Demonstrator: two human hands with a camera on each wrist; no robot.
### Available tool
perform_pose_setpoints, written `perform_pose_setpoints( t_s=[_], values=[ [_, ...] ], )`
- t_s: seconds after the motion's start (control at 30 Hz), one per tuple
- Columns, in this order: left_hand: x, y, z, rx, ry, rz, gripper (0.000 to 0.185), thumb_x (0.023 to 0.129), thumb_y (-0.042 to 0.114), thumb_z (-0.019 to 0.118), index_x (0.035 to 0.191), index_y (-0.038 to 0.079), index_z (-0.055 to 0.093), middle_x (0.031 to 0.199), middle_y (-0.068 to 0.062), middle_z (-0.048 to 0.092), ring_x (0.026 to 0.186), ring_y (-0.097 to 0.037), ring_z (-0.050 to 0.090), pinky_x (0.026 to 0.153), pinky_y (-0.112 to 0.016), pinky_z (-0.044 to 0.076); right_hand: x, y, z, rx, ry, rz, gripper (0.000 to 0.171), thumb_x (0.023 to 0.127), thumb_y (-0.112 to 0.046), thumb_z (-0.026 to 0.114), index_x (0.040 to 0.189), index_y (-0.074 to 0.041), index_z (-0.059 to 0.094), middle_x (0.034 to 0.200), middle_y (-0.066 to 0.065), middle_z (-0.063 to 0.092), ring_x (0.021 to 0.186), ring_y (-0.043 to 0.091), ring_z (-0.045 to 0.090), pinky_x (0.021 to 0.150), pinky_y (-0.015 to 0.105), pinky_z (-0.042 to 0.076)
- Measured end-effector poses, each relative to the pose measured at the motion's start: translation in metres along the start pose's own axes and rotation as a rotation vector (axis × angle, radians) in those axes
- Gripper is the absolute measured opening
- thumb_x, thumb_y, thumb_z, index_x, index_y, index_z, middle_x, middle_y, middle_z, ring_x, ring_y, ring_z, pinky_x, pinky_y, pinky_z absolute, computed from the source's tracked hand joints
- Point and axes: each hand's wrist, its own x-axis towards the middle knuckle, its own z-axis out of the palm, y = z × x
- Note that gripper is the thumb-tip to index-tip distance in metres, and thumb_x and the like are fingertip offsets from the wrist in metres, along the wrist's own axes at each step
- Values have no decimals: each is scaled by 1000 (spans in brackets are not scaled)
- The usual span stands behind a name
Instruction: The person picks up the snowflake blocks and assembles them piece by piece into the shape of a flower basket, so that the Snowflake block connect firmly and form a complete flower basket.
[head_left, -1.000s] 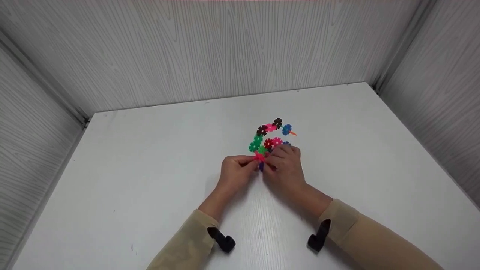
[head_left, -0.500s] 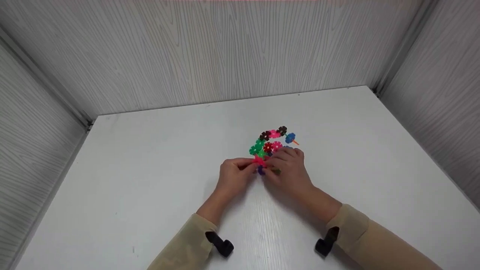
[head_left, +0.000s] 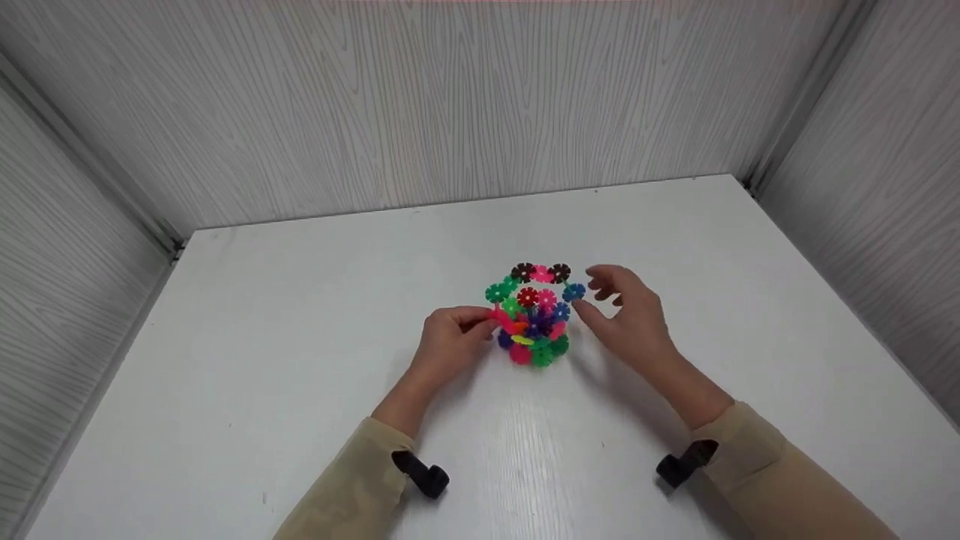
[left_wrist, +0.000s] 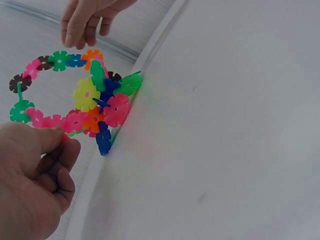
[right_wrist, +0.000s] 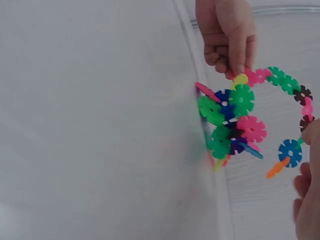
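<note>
Interlocking plastic snowflake discs in many colours form a basket-like cluster on the table, with a chain of discs arching above it. My left hand pinches a pink disc on the chain's left side between thumb and fingertips. Right of the cluster, my right hand is held with its fingers loosely bent and apart. Its thumb is close to a blue disc near the chain's free end; whether they touch I cannot tell. An orange disc hangs from that blue one.
The white table spreads around the cluster on all sides. Grey wood-grain panels stand at its back and sides. A black strap end sticks out from the left sleeve, and another strap end from the right.
My right hand has let go of the cluster and drawn away to the right, uncovering its discs. My left hand still pinches pink and has shifted slightly left; the chain has turned.
</note>
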Motion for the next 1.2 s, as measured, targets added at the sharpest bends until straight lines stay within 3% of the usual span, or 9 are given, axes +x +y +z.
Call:
perform_pose_setpoints(
  t_s=[0.1,0.2,0.33,0.47,0.63,0.87,1.1,1.2],
  values=[
    [3,3,-3,32,-1,5,18,104,14,69,118,8,81,108,-8,76,95,-20,70,87,-30,62,10,6,-11,111,-206,159,41,100,-27,77,137,-11,69,123,5,72,108,22,66,92,41,57],
    [4,5,-5,48,6,-5,18,105,13,69,118,9,80,107,-6,76,95,-20,69,87,-30,61,14,13,-15,216,-290,206,29,103,-26,73,127,-10,76,117,5,76,105,23,68,89,32,58],
    [1,6,-5,50,22,-29,18,104,16,70,119,11,80,106,-3,75,97,-19,70,88,-29,61,13,17,-12,267,-317,250,32,101,-27,75,127,-9,75,116,7,75,105,25,68,88,27,58],
    [-2,7,-6,61,41,-26,19,104,18,71,119,12,79,105,0,74,97,-18,70,87,-30,61,12,17,-7,174,-350,256,39,98,-30,79,131,-10,72,117,6,74,106,25,67,89,32,57],
    [-8,10,-3,106,90,-12,21,103,20,73,122,12,78,107,2,74,99,-18,68,88,-30,60,10,16,-3,124,-310,255,28,100,-24,75,125,-10,74,110,5,74,100,25,66,86,37,57],
    [-25,20,5,195,223,7,36,98,22,80,126,5,66,106,-9,67,97,-19,63,85,-30,60,9,18,-3,199,-281,279,27,103,-23,71,127,-11,73,116,7,72,95,23,72,80,28,56],
    [-29,22,8,195,259,9,20,100,18,77,115,8,68,95,0,66,89,-17,62,78,-26,59,8,20,-3,266,-294,280,32,105,-25,69,132,-8,72,120,10,74,101,25,76,85,26,59],
    [-36,22,10,237,329,77,16,98,14,78,105,11,64,91,1,64,84,-15,60,75,-24,58,6,21,-3,302,-304,265,33,107,-26,66,133,-6,71,119,13,76,103,29,76,86,33,61]
  ],
)
